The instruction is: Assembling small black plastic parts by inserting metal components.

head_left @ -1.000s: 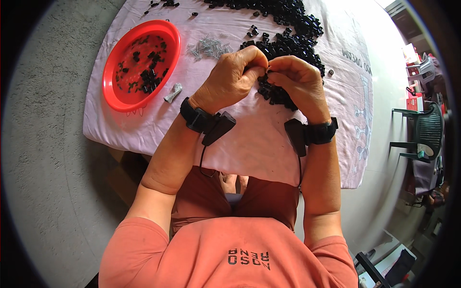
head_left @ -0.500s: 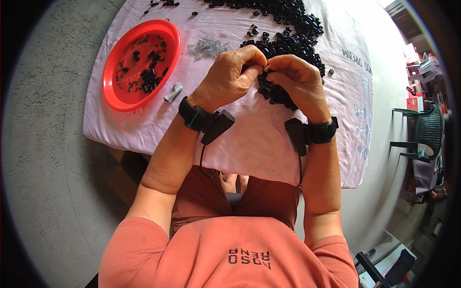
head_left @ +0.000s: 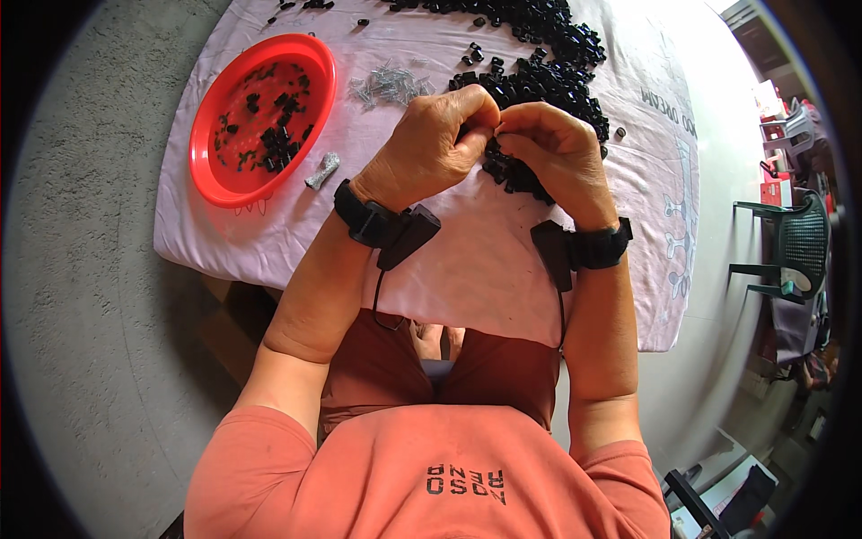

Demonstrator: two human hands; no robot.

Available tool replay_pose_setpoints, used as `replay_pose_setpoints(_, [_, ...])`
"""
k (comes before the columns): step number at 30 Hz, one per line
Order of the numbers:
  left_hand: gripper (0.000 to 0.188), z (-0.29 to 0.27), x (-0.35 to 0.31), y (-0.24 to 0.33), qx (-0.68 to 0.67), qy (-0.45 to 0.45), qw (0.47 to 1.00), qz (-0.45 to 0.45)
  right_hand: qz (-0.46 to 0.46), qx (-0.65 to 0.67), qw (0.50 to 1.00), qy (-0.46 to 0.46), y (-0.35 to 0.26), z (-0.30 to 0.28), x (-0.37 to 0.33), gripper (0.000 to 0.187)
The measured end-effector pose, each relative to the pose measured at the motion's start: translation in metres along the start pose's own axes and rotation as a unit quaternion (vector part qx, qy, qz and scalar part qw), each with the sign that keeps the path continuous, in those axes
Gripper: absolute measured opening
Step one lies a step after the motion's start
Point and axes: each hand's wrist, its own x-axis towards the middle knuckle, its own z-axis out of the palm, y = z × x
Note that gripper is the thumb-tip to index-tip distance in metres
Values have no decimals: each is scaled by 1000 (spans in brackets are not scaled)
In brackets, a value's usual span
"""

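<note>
My left hand (head_left: 435, 135) and my right hand (head_left: 558, 153) meet at the near edge of a heap of small black plastic pieces (head_left: 548, 85). Thumb and forefinger of each are pinched together, tips touching the other hand's. Whatever sits between the fingertips is hidden by them and too small to name. Left of my left hand lies a loose pile of thin clear or silvery pins (head_left: 392, 85). Below that pile is a small silvery twisted bundle (head_left: 322, 171). A red round basin (head_left: 199, 148) with several black pieces in it stands farther left.
The pink cloth-covered table (head_left: 467, 269) ends just before my lap. A few black pieces lie scattered near its far edge. On the floor to the right stand a dark green chair (head_left: 799, 242) and assorted household things. A black device is strapped to each of my wrists.
Both hands keep almost the same place, with only a slight shift of the pinched fingertips. Nothing else has visibly moved on the table.
</note>
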Motion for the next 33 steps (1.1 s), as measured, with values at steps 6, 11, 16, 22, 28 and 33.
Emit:
replay_pose_setpoints(6, [10, 1, 0, 0, 25, 4, 999, 34, -3, -14, 1000, -3, 1, 0, 0, 22])
replay_pose_setpoints(11, [10, 1, -2, 0, 21, -2, 1000, 22, -6, 6, 1000, -3, -1, 1, 0, 21])
replay_pose_setpoints(16, [8, -10, 0, -4, -58, 5, 996, -67, 1, -1, 1000, 19, -3, -1, 0, 21])
replay_pose_setpoints(22, [14, -26, -6, -12, 18, -68, 992, -106, 7, -11, 1000, 28, -2, -5, 1, 26])
replay_pose_setpoints(28, [18, -18, -7, -9, 16, -98, 991, -85, -11, 4, 999, 33, -3, -3, 0, 23])
replay_pose_setpoints(33, [15, -18, -3, -5, 7, -96, 990, -104, -4, -23, 999, 25, -2, -6, 0, 21])
